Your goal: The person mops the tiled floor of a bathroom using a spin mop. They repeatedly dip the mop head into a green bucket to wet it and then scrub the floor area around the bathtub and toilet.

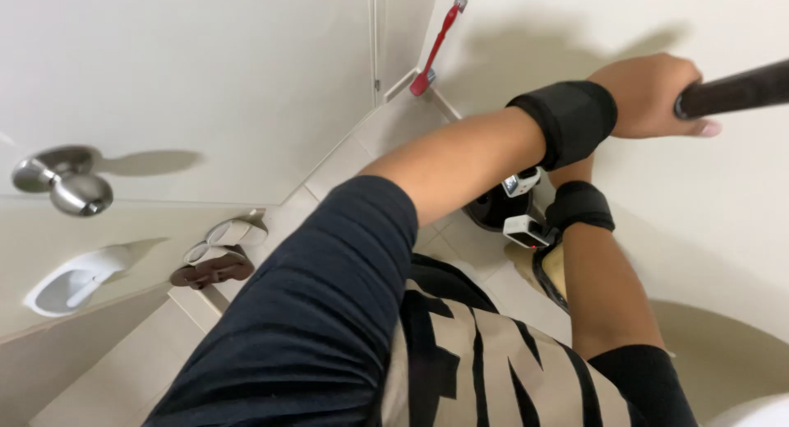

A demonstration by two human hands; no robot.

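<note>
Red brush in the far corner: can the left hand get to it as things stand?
Probably not right away. The left hand is wrapped around a dark pole up by the wall, so it is occupied. The red brush leans in the corner with bare floor before it, so nothing blocks the path once the hand lets go.

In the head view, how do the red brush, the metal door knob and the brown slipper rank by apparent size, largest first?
1. Red brush, longest, leaning in the far corner.
2. Brown slipper and metal door knob: look alike; the knob is nearer the camera, so their order is unsure.
</note>
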